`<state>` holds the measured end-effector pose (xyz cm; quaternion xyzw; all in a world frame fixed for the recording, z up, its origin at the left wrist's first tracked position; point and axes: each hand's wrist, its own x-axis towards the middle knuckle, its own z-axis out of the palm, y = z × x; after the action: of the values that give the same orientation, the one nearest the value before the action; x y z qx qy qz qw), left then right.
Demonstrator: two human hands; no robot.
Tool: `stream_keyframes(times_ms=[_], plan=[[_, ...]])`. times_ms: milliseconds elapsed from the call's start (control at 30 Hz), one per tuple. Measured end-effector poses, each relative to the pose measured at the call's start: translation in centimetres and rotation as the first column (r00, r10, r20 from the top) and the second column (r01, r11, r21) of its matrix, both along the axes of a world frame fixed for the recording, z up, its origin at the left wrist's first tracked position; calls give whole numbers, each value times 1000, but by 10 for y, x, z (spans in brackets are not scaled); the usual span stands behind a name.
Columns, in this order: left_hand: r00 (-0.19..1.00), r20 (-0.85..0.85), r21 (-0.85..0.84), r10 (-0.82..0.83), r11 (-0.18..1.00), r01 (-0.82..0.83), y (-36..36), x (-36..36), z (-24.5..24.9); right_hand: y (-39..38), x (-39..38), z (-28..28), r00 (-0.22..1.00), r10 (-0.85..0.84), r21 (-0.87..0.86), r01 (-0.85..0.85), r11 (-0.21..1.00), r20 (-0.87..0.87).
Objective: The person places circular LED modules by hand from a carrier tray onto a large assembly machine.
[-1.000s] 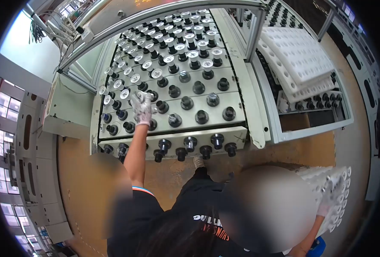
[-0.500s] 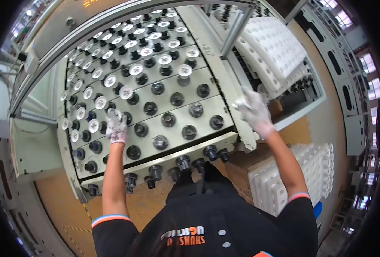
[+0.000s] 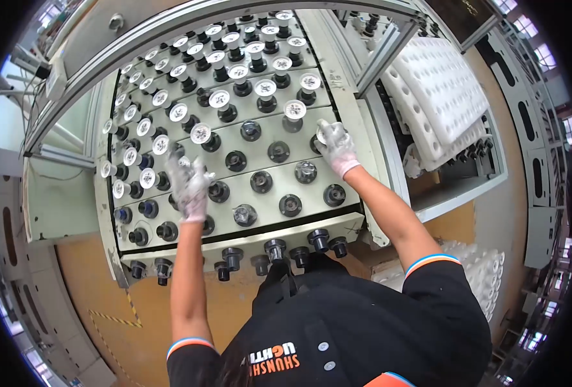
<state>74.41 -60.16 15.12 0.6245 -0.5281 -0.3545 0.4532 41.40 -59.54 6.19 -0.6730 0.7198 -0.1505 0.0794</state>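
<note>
My gloved right hand is closed around a small white-rimmed lamp piece, mostly hidden by the fingers, right at a black socket near the panel's right side. My gloved left hand, a little blurred, hovers over the left-middle sockets with its fingers apart and thumb out. Around both hands stretches a pale slatted panel set with rows of black sockets. Many carry lamps with round white faces, such as the lamp between my hands. Nearer rows show bare sockets, such as the socket.
A metal frame bar crosses over the panel's far side. White trays with round holes are stacked on a shelf to the right. More white trays stand low at my right. Black sockets also line the panel's front edge.
My right hand has moved left from beside the panel onto a socket on its right side. My left hand has shifted right, off the lamp it was at. The view has turned slightly.
</note>
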Motion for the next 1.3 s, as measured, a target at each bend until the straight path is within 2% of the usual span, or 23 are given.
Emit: stream_keyframes(times_ms=[33, 100, 133, 200, 233, 333, 433, 467, 500, 533, 600, 633, 700, 800, 900, 933, 1000, 1033, 1067, 1100, 1133, 1233, 1300], plan=[[1000, -21, 77, -6, 997, 7, -3, -19, 11, 1, 0, 0, 1000, 3, -7, -3, 1000, -7], [950, 309, -133, -49, 987, 94, -28, -30, -9, 2, -1, 13, 999, 20, 61, -18, 998, -30], [831, 556, -416, 28, 874, 249, -41, -34, -21, 5, -3, 23, 1000, 16, 41, -15, 999, -12], [766, 617, -51, -181, 962, 269, -52, -42, -30, 14, -7, 38, 1000, 2, 0, -2, 1000, 27], [720, 668, -81, -189, 943, 323, -59, -43, -39, 18, -10, 42, 999, -35, -135, 39, 990, 31], [570, 806, -105, -159, 909, 403, -61, -50, -72, 17, 2, 58, 991, 96, -331, -61, 942, 90], [526, 830, -44, -185, 918, 393, -66, -61, -73, -14, 46, 66, 964, 247, -318, -205, 926, 97], [528, 828, -44, -190, 916, 398, -64, -60, -75, -24, 67, 67, 942, 311, -406, -237, 883, 128], [528, 828, -53, -187, 913, 406, -66, -58, -74, -34, 81, 68, 944, 324, -274, -296, 915, 62], [512, 837, -19, -193, 925, 380, -66, -59, -73, -44, 95, 62, 935, 352, -265, -350, 898, -40], [524, 838, -69, -150, 925, 374, -65, -59, -76, -58, 117, 52, 912, 375, -66, -389, 919, -165], [559, 809, -50, -179, 928, 369, -64, -60, -71, -61, 123, 41, 902, 368, -19, -382, 924, -224], [535, 825, -19, -184, 936, 351, -61, -60, -72, -59, 132, 22, 871, 356, 84, -349, 933, -338], [557, 803, 9, -211, 939, 343, -62, -62, -73, -58, 133, 24, 922, 291, 164, -256, 953, -255], [571, 793, -13, -214, 930, 367, -63, -63, -71, -52, 129, 41, 946, 287, 53, -282, 958, -150], [571, 794, -47, -210, 915, 401, -63, -61, -71, -47, 123, 54, 928, 348, 30, -348, 937, -131], [371, 842, 154, -392, 833, 532, -82, -42, -110, -20, 114, 50, 962, 267, -327, -232, 916, 64], [275, 855, 239, -440, 805, 544, -92, -19, -141, -4, 110, 53, 992, 129, -257, -121, 959, 14], [173, 857, 333, -485, 778, 533, -112, -4, -176, 12, 93, 37, 982, 187, -450, -170, 877, -7], [32, 854, 447, -520, 762, 469, -153, 29, -240, 45, 77, 41, 999, 41, -597, -28, 802, 9], [54, 881, 389, -469, 786, 480, -148, 6, -207, 76, 57, 53, 996, -82, -729, 78, 680, 30], [388, 888, 5, -246, 850, 526, -96, -53, -109, 188, -24, 95, 972, -220, -537, 230, 811, 84], [592, 788, -230, -169, 811, 538, -58, -82, -71, 274, -83, 117, 920, -364, -407, 391, 826, 144]])
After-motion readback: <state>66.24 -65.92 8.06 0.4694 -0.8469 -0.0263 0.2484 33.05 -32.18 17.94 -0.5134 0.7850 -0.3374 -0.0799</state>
